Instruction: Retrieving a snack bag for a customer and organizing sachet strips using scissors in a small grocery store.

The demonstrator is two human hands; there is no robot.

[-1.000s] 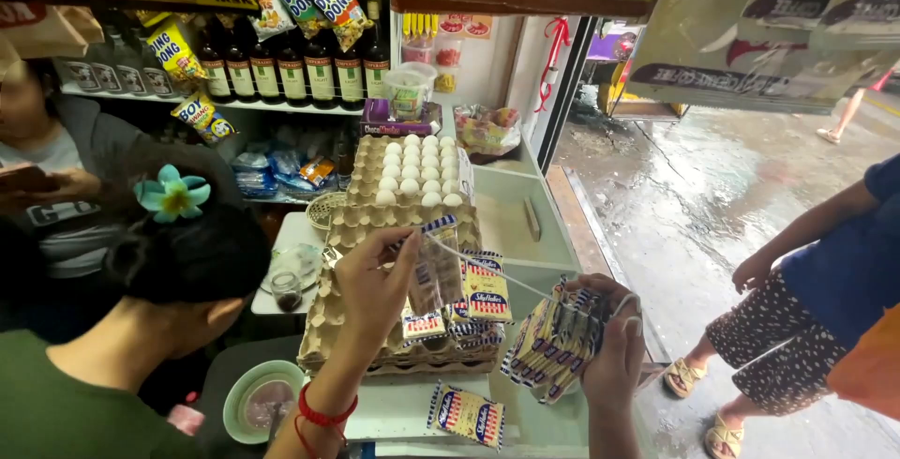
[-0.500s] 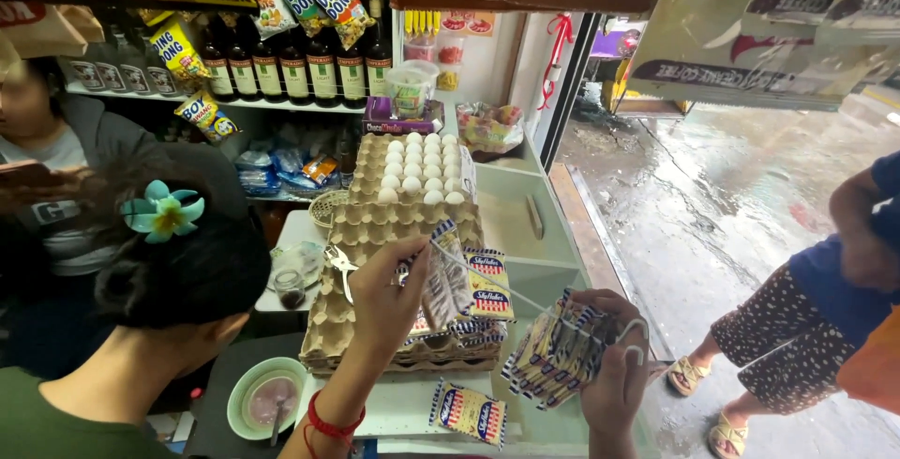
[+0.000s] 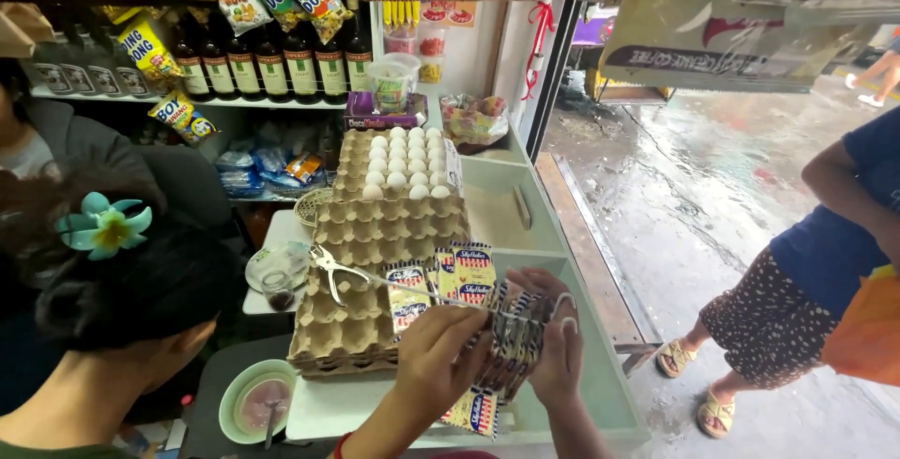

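Both my hands meet over the white counter. My right hand grips a dark bundle of small snack packets. My left hand pinches the same bundle from the left side. More packets from the strip fan out over a stack of empty cardboard egg trays. One yellow packet hangs below my hands. A pair of scissors lies on the trays, just left of the packets.
A tray of white eggs sits behind the empty trays. Dark bottles line a shelf. A person with a flower hair clip sits at left beside a green bowl. Another person stands outside on wet pavement.
My left hand has come down from the raised strip of packets and closed in on the bundle in my right hand. The loose packets now rest on the egg trays.
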